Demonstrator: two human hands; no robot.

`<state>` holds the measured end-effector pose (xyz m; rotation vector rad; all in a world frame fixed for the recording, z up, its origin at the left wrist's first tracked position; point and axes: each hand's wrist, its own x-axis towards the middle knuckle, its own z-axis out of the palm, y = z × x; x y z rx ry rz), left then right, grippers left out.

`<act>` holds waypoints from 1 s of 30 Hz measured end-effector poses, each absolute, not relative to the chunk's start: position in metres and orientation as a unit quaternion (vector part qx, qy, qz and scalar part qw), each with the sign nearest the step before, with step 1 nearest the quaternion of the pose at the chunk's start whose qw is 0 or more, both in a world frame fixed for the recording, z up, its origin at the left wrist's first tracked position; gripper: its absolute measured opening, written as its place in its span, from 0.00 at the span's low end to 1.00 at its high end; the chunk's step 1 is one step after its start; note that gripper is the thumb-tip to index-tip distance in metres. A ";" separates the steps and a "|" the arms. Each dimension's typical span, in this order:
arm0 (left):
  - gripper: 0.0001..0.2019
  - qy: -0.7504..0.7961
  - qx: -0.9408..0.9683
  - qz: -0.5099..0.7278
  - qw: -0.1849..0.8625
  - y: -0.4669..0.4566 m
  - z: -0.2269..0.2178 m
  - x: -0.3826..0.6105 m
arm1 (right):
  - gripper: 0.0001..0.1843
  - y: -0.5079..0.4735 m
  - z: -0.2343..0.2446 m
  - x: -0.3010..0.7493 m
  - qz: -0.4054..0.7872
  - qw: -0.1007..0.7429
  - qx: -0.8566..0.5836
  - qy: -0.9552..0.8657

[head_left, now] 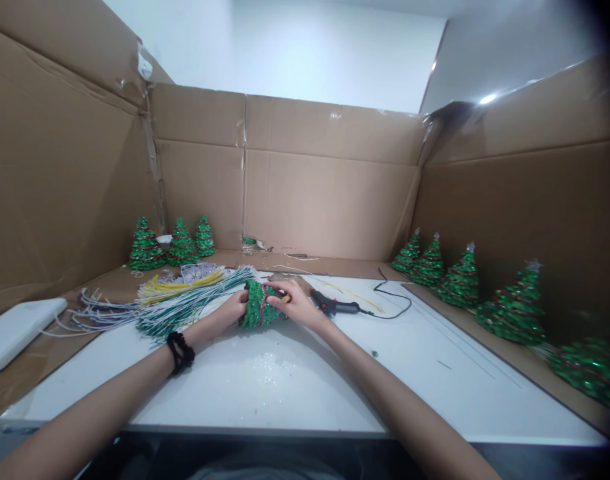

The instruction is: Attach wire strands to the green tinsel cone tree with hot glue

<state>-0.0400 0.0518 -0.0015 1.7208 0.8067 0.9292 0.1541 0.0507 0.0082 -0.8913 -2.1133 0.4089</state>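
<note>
A small green sequinned tree with red trim [257, 307] lies on its side on the white table [285, 387]. My left hand [232, 308] grips its left side, fingers curled against it. My right hand [295, 301] is closed over its right end, fingers pinched on the red trim. A black band sits on my left wrist [181, 352].
A bundle of green, white and yellow wires [175, 300] lies left of my hands. A black glue gun [335, 307] with its cord lies to the right. Three finished trees [172, 245] stand back left, several more [465, 283] along the right cardboard wall. A white device [15, 330] rests at far left.
</note>
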 end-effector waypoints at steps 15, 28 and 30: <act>0.21 0.355 0.658 0.366 0.554 0.048 0.000 -0.042 | 0.21 0.046 0.015 0.158 0.168 0.380 -0.338 -0.845; 0.22 0.335 0.678 0.391 0.525 0.048 0.003 -0.037 | 0.19 0.052 0.008 0.156 0.167 0.399 -0.347 -0.832; 0.22 0.337 0.676 0.391 0.526 0.050 0.002 -0.038 | 0.19 0.051 0.008 0.155 0.157 0.394 -0.354 -0.834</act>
